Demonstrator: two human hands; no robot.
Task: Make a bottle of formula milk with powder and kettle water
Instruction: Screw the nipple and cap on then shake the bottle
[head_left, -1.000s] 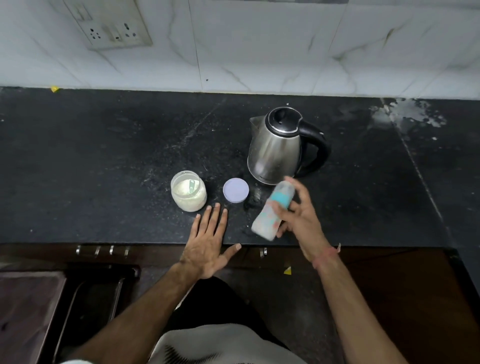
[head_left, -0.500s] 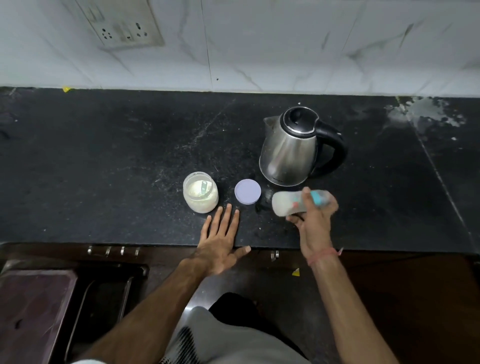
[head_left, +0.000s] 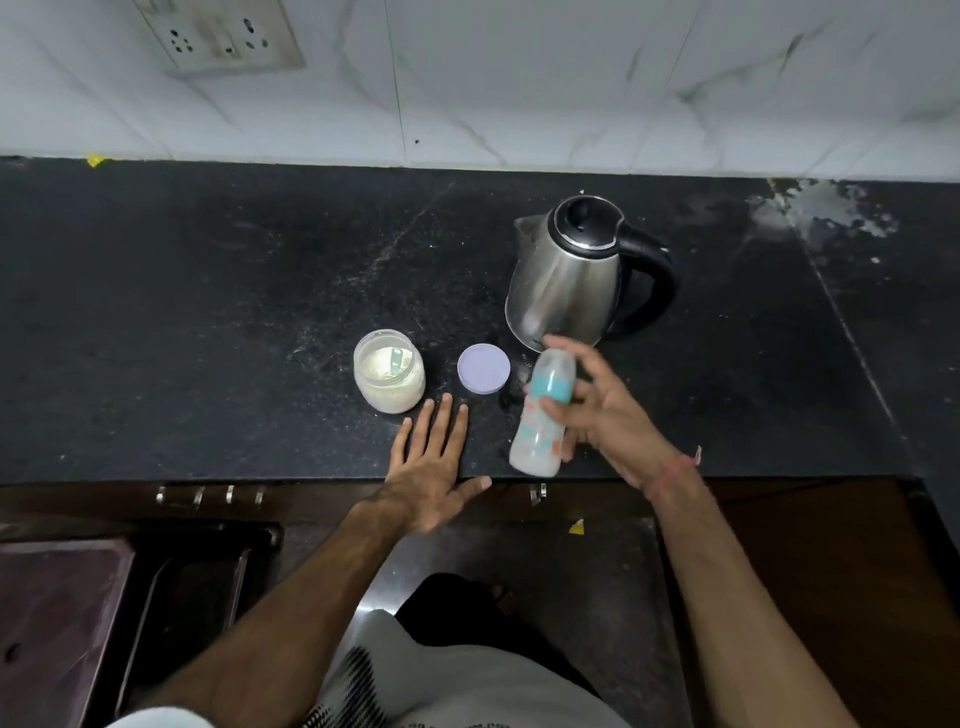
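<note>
My right hand grips a baby bottle with a teal collar and milky contents, held tilted above the front edge of the black counter. My left hand rests flat on the counter, fingers straight, just in front of an open jar of white powder with a scoop inside. The jar's lilac lid lies between the jar and the bottle. A steel kettle with a black lid and handle stands behind the bottle.
A white tiled wall with a socket plate backs the counter. A pale stain marks the counter at the far right. Below the counter edge, dark drawers stand to the left.
The bottle swung from lying sideways half a second ago back to a tilted, nearly upright pose, as in a shaking motion. My left hand stayed flat on the counter.
</note>
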